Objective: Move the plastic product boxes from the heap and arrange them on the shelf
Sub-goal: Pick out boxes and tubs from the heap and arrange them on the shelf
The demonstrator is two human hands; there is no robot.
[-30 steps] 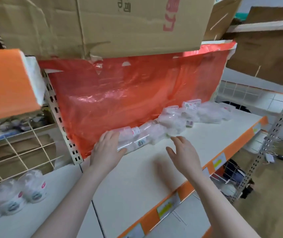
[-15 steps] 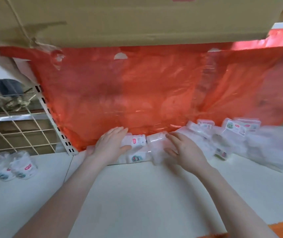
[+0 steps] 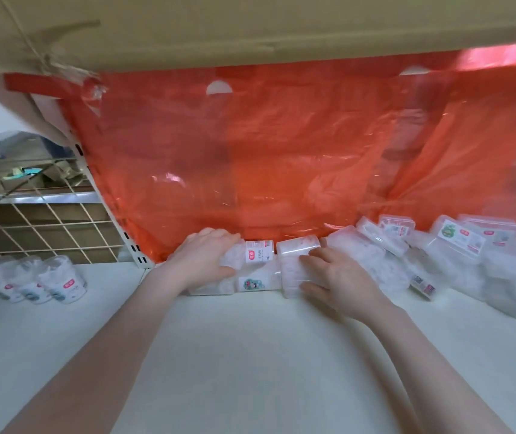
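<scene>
- Boxes: small clear plastic boxes with rounded corners, white contents showing through the walls, white labels with a red mark or a green picture.
- Arranged pair at the back of the white shelf (image 3: 250, 355), against the orange plastic sheet (image 3: 281, 158): a lower box (image 3: 252, 283) lying flat, long axis left to right along the back edge, green picture label facing the camera; an upper box (image 3: 258, 252) stacked on it, same axis, red-marked label facing forward.
- Next box (image 3: 296, 274), just right of that pair and touching it: stands with a broad clear face toward the camera; no label visible from here. A further clear box (image 3: 297, 245) sits on top of it, long axis left to right.
- Left hand (image 3: 203, 258): fingers straight, laid over the left end of the upper box, thumb against the stack's front. Pressing, not curled round it.
- Right hand (image 3: 341, 280): fingers over the top right of the standing box, thumb at its lower front edge; it grips that box.
- Heap (image 3: 438, 255): to the right along the same back edge, many of the same boxes lying tilted and overlapping at mixed angles, labels facing various ways. Right edge blurred.
- Above: underside of a cardboard carton (image 3: 250, 26).
- Left: wire grid panel (image 3: 40, 233) and perforated upright (image 3: 131, 245); three round clear tubs (image 3: 59, 280) with red-marked labels on the neighbouring shelf.
</scene>
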